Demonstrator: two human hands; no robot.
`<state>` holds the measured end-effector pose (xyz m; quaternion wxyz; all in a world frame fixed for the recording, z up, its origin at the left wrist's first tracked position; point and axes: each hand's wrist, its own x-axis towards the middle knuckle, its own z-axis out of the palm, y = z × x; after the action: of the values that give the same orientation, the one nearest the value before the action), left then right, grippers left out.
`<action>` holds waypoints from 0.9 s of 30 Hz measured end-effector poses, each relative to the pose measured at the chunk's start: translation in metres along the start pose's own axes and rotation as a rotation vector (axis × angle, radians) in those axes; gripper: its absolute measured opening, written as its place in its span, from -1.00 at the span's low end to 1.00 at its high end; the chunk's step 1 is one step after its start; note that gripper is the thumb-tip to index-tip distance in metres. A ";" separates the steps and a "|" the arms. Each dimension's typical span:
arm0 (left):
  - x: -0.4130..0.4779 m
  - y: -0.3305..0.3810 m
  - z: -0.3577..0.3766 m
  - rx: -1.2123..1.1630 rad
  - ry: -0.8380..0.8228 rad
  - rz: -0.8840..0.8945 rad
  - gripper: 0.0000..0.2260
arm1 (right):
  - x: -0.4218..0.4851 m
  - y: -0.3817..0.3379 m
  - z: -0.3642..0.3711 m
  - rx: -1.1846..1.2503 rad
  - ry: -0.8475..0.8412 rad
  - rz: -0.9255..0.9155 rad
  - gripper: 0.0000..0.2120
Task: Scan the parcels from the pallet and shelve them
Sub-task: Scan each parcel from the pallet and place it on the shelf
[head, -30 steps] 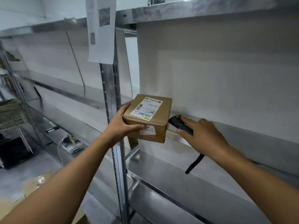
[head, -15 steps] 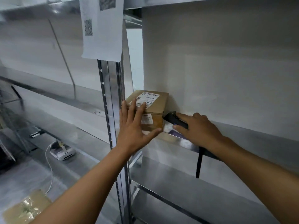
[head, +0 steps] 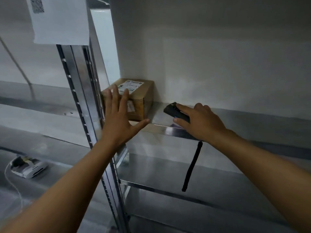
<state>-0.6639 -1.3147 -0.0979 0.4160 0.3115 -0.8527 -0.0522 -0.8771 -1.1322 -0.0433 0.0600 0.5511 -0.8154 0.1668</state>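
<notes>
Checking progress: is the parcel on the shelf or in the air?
On the shelf: the parcel sits flat on it, the left hand touching its front with straight fingers.

**Storage bay: fixtures, ref. upright post**

- Rack (head: 168,186): galv. steel, bolt-less type.
- Upright post (head: 79,101): perforated steel, runs top to bottom, slightly tilted in view.
- Paper sheet (head: 64,22): white, hung at top of post, blurred QR-type code near its upper left corner.
- Back panel (head: 218,64): plain off-white, R of post, behind the bay.
- Mid shelf (head: 260,118): R of post, bright metal, shiny front edge.
- Lower shelf (head: 168,165): R of post, below mid shelf, in shadow.
- Left-bay shelves (head: 42,93): L of post, grey, receding.
- Brace rod (head: 15,59): diagonal, far L of post.
- White device (head: 28,167): low L of post, w/ thin white cable (head: 11,185); type n/k.
- Light: dim, soft glare on metal.
</notes>
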 end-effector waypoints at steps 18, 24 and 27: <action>-0.266 0.577 0.153 -0.854 -0.666 0.766 -0.13 | -0.623 0.266 -0.138 -0.139 0.288 1.106 -0.37; -0.427 0.798 0.123 -1.100 -0.836 1.064 -0.09 | -0.866 0.281 -0.206 -0.254 0.411 1.471 -0.35; -0.495 0.876 0.104 -1.142 -0.918 1.184 -0.07 | -0.959 0.275 -0.224 -0.266 0.452 1.613 -0.30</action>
<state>-0.9414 -0.3469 -0.1957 0.0881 -0.4746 -0.7984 -0.3600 -0.7797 -0.1214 -0.1604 0.1483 -0.2576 -0.9400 0.1672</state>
